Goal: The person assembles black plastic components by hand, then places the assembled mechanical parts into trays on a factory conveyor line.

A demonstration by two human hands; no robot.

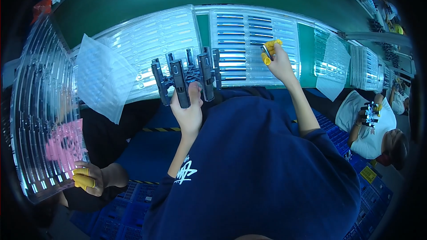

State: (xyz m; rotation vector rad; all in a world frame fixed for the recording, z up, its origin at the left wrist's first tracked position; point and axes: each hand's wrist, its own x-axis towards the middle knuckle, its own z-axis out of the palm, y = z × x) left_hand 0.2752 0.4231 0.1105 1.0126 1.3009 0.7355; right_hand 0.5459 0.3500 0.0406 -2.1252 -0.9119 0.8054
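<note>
The left hand (190,114) covers the lower end of the dark plastic frame (184,76) it grips, so how the fingers wrap behind cannot be told, and the small dark part pinched in the right hand (279,61) is largely hidden by its yellow finger cots (272,44). The dark strips in the clear tray (251,46) under the right hand are too small to identify. Far left of the left hand, another person's hand (89,178) holds a tray stack (42,115) that blurs into the dark rim, their arm hidden.
</note>
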